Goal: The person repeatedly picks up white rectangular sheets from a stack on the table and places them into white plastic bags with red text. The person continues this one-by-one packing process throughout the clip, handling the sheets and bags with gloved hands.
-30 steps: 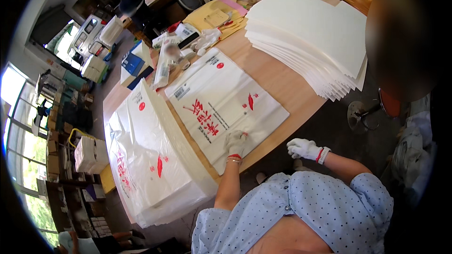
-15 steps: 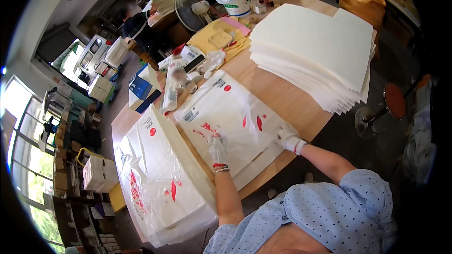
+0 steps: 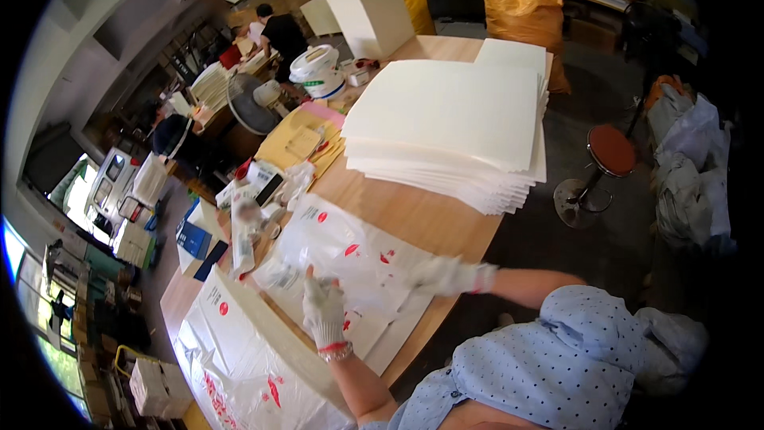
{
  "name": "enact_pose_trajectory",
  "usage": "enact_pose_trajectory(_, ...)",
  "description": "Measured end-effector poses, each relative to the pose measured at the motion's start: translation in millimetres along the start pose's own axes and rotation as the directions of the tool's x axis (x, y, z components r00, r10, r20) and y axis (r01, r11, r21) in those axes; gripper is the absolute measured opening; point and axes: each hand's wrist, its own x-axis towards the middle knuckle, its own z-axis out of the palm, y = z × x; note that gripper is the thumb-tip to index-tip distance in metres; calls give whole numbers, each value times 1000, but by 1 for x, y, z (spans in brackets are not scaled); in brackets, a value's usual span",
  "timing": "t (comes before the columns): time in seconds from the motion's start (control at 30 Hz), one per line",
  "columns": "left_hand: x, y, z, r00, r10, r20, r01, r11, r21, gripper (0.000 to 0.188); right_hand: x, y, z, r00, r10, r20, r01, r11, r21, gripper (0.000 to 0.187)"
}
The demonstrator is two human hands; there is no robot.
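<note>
My left hand point(image 3: 324, 310), in a white work glove, rests flat on a clear plastic bag point(image 3: 338, 251) with red and white print that lies on the wooden table point(image 3: 414, 215). My right hand point(image 3: 442, 275), also gloved and blurred, grips the bag's right side near the table's front edge. A white sheet sits under or inside the bag. A heap of similar printed plastic bags point(image 3: 247, 358) lies to my left.
A tall stack of white sheets point(image 3: 454, 123) fills the table's far right. Yellow envelopes point(image 3: 298, 139), a white bucket point(image 3: 318, 72) and small packets lie beyond. A red stool point(image 3: 609, 151) stands on the floor at right. Other people work at the back left.
My view has swung to the right and upward. My right hand came up onto the bag's right side. My left hand stayed on the bag, moving slightly along it.
</note>
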Motion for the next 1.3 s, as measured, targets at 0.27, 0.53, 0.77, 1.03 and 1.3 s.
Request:
enact_pose_trajectory(0.27, -47, 26, 26, 840, 382, -386, -439, 896, -68, 45, -113, 21, -282, 898, 309, -313, -435, 732, -525, 80)
enact_pose_trajectory(0.53, -82, 78, 163, 758, 430, 490, -194, 867, -460, 22, -94, 57, -331, 903, 376, -207, -417, 883, -217, 57)
enact_pose_trajectory(0.77, -68, 103, 219, 638, 245, 730, 713, 171, -681, 44, -74, -66, -230, 932, 146, -331, -304, 813, -496, 27)
enact_pose_trajectory(1.03, -82, 98, 94, 662, 75, 746, 428, 779, -458, 40, -230, -6, -263, 619, 729, -292, -571, 673, 469, 24)
enact_pose_trajectory(1.3, -172, 69, 188, 677, 576, 458, -721, 646, 251, 63, -134, -65, -42, 567, 543, -619, -210, 823, 529, 31)
